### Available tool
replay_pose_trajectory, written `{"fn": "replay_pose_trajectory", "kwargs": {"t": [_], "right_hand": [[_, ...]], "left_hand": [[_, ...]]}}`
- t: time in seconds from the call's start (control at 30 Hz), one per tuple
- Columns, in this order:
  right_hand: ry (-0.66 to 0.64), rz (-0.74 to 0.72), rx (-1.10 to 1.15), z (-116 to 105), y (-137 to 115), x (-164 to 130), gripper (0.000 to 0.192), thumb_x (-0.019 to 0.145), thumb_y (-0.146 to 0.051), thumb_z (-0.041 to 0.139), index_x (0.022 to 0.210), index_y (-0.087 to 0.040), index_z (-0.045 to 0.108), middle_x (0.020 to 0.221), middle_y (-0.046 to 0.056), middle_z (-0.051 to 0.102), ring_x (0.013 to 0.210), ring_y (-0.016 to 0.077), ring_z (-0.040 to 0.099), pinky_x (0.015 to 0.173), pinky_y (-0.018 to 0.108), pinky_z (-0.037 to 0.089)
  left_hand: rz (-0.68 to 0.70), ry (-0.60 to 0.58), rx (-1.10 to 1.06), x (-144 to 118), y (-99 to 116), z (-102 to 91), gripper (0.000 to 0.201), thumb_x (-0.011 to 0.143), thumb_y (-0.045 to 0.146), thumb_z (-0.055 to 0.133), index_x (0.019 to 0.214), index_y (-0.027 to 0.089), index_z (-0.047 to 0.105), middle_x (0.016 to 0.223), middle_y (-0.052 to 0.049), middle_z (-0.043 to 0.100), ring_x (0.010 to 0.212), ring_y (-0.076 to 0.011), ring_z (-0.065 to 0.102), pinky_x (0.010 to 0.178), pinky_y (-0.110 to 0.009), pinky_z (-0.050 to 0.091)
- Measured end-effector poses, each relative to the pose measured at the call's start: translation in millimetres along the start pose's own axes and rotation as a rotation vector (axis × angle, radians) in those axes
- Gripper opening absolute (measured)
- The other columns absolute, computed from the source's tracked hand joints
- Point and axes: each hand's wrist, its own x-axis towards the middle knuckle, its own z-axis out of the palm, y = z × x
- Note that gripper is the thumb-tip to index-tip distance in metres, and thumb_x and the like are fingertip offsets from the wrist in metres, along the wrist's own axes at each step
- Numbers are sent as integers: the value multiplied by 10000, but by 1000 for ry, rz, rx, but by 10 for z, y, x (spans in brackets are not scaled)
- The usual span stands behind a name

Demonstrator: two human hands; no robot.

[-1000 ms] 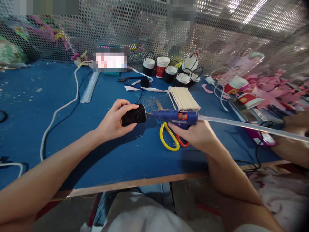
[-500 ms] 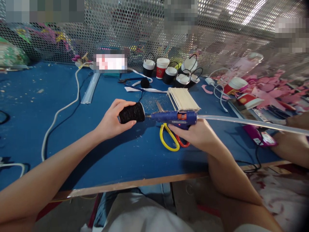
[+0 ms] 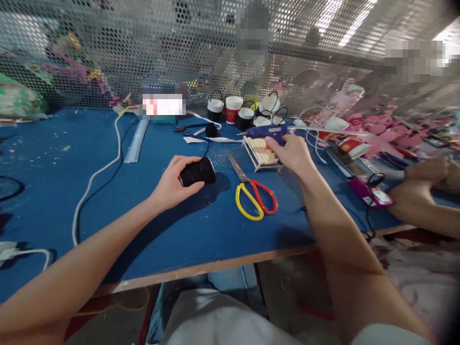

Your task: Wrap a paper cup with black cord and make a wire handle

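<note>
My left hand point(image 3: 170, 184) is wrapped round a small cup point(image 3: 198, 172) covered in black cord, tipped on its side above the table with its pale rim facing right. A black strand runs from it up to a small ball of black cord point(image 3: 211, 131). Farther right, my right hand point(image 3: 295, 152) grips a blue glue gun point(image 3: 264, 131), its nozzle pointing left, over a small rack of pale sticks point(image 3: 259, 147). A long clear glue stick point(image 3: 323, 130) juts from the gun's back. Scissors point(image 3: 246, 181) with yellow and red handles lie between my hands.
Several cups point(image 3: 245, 116), most black-wrapped with looped handles, stand by the perforated metal screen point(image 3: 143, 57). Clear glue sticks point(image 3: 136, 141), pliers point(image 3: 189, 128) and a white cable point(image 3: 95, 175) lie on the blue table. Another person's arm point(image 3: 419, 196) rests at right near a purple box point(image 3: 370, 192).
My right hand has carried the glue gun away from the cup, up and to the right over the stick rack. The scissors are now uncovered. My left hand still holds the cup.
</note>
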Motion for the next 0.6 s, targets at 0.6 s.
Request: {"fn": "replay_pose_trajectory", "kwargs": {"t": [0.6], "right_hand": [[-327,-254,354,163,-565,-345,547,857,-573,328,817,-166,690,777,70,651,740,173,583,689,291,423]], "left_hand": [[260,-75,133,-38,107,-10,489,729,235,600,1196,228,459,1122,-100,439,1083,-233,462,916,-417,436]]}}
